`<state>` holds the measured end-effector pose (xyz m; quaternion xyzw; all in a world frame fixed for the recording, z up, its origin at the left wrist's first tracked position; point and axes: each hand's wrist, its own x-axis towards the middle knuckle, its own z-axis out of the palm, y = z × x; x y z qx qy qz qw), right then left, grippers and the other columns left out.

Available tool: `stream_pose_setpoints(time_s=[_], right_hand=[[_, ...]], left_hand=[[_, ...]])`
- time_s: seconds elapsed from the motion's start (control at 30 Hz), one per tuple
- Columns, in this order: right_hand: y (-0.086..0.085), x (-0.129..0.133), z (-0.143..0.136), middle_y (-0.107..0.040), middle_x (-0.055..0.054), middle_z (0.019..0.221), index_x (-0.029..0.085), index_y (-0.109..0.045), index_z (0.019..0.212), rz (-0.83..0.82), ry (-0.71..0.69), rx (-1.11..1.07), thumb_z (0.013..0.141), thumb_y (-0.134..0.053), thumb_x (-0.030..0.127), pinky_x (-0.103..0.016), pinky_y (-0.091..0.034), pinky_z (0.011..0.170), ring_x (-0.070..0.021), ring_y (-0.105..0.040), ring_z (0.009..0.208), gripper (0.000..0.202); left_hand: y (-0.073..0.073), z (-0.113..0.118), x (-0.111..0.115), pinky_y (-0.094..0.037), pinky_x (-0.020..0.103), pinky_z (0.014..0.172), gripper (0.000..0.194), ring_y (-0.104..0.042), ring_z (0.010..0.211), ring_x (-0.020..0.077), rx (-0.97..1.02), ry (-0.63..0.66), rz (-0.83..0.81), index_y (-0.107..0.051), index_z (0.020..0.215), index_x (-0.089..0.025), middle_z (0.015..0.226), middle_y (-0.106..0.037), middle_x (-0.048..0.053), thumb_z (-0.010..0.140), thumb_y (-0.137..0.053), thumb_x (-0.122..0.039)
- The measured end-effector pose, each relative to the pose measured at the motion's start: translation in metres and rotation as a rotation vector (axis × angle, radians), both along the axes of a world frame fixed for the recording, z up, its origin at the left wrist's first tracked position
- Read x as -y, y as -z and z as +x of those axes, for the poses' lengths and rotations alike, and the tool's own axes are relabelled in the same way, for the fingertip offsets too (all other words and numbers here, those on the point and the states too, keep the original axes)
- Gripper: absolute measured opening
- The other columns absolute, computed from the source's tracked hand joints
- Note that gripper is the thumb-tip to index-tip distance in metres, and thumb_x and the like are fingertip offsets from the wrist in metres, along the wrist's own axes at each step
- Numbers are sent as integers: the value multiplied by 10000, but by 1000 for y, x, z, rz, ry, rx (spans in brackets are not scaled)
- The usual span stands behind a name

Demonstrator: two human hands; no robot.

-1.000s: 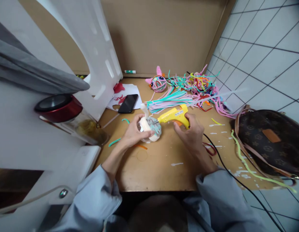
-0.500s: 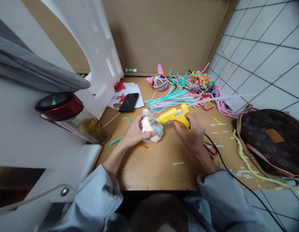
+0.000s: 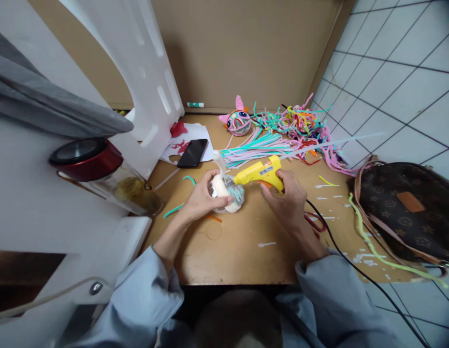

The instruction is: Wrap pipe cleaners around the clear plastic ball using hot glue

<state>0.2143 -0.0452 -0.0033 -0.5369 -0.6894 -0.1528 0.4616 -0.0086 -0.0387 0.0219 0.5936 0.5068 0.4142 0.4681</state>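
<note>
Ball (image 3: pixel 238 196): held by left hand (image 3: pixel 205 195), nearer left edge of desk (image 3: pixel 238 263);
Pale strip (image 3: pixel 219 163): upper end just rose, likely giving nozzle (image 3: pixel 230 183) room;
Glue gun (image 3: pixel 259 172): gripped in right hand (image 3: pixel 288 194), aimed at ball.

Glue gun (image 3: pixel 258 173): yellow, nozzle (image 3: pixel 238 179) directed between 8 and 9 o'clock; translucent glue stick (image 3: pixel 329 144) extends rearward between 2 and 3 o'clock. Round craft piece (image 3: pixel 236 195): teal and clear, cream band (image 3: pixel 219 186), pale strip (image 3: pixel 220 162) projecting toward 11 o'clock; located at nozzle tip.
</note>
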Motion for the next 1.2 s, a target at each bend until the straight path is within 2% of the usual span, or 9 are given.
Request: stream_pose_setpoints(time_s=[0.53,0.77,1.2], right_hand=[[-3,3,2,-695,-82,934,222,-570,1027,-83,-26,-27,852,-585,365,-335,-538,746,-223,-664,826,227],[-4,2,4,-695,-66,885,222,-566,1008,-24,-63,-4,872,-583,357,-318,-536,712,-209,-662,789,192],[-5,2,4,-688,-63,879,231,-567,1010,-23,-71,2,880,-573,344,-325,-535,716,-213,-657,800,172]], left_hand=[[3,-2,-1,-442,258,685,652,-545,743,153,-22,25,6,-505,1041,-204,864,-570,-21,492,-805,-388],[5,-3,-1,-449,254,674,656,-552,751,154,-29,31,2,-509,1051,-193,863,-576,-20,499,-806,-386],[5,-3,-1,-469,263,670,671,-583,754,164,-5,24,6,-512,1056,-195,864,-601,-14,493,-830,-370]])
